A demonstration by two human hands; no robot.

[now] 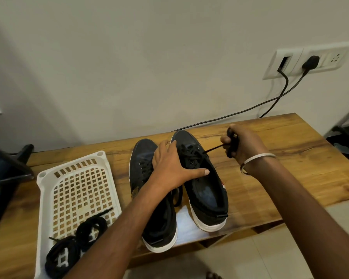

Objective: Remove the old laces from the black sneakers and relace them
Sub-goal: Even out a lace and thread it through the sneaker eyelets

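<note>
Right hand [242, 142] grips lace [213, 148] pulled taut from right sneaker [206, 190]; left hand [174, 164] flat, pressing sneaker's tongue.

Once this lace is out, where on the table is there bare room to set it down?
Bare wood lies right of the right sneaker, below the right hand, out to the table edge. The far strip by the wall is free too, apart from the cable. Crowded: the left side, filled by the white basket holding coiled laces.
</note>
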